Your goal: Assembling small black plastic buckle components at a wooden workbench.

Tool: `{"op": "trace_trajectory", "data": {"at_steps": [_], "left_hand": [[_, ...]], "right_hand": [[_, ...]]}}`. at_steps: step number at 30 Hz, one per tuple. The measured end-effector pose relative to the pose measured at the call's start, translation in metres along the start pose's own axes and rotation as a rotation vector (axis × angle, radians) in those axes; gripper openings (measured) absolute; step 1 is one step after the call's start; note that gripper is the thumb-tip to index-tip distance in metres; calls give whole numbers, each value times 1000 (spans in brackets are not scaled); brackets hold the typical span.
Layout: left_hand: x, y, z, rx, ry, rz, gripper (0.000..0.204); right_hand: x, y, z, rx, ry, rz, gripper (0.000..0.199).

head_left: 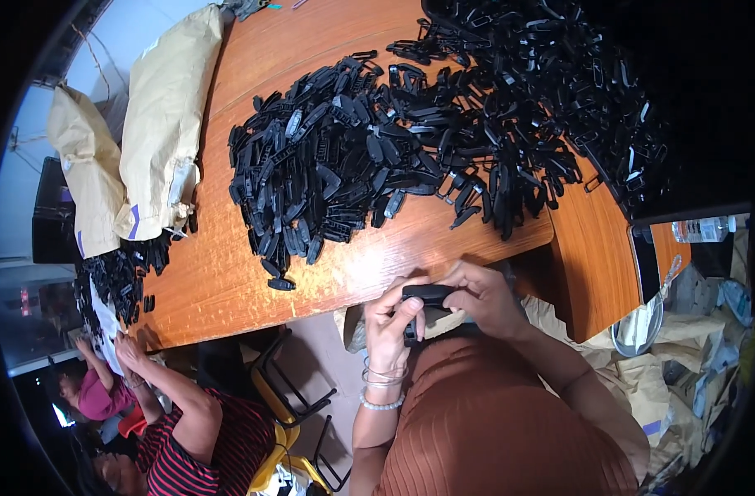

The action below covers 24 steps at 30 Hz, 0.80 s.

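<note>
Close to the table's near edge, my left hand (385,321) and my right hand (485,299) meet at chest height. Between them is a long, rounded black plastic part (428,294). My left thumb and fingers close around its left end, while the fingertips of my right hand pinch the other end. Another small black plastic piece (410,334) shows below my left thumb, against the palm. Just beyond my hands, a big heap of similar black plastic parts (311,178) lies on the wooden table (228,289). My fingers hide some of what I hold.
Black frame-like pieces (551,91) spread toward the far right. Paper sacks (166,124) stand at the left, beside a smaller pile (121,285). A person in a striped top (208,430) works there. More sacks (642,388) and a bottle (704,230) are at the right.
</note>
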State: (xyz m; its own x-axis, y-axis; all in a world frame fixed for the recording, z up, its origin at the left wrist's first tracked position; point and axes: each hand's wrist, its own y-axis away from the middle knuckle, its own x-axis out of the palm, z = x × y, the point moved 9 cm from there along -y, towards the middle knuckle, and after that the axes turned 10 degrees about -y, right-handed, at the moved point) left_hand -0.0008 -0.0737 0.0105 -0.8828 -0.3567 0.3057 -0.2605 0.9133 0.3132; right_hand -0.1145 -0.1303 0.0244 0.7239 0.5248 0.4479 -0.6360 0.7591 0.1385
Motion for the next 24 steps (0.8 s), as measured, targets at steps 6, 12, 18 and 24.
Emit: {"op": "trace_trajectory", "data": {"at_steps": [6,12,18,24], "left_hand": [[-7,-2,16,-91,-125,58,25],[7,4,-17,404,-1139,-57,24],[-74,-19,-84,639,-1337,-701,10],[-104,-47,-69,412,-1462,-618,13]], "right_hand": [[-14,2,-33,291,-82,16,11],[-41,-15,28,-396,938,-256,21],[-43,-33,30,-454,1277,-260,27],[-25,-34,30,-536,1301,-171,19]]}}
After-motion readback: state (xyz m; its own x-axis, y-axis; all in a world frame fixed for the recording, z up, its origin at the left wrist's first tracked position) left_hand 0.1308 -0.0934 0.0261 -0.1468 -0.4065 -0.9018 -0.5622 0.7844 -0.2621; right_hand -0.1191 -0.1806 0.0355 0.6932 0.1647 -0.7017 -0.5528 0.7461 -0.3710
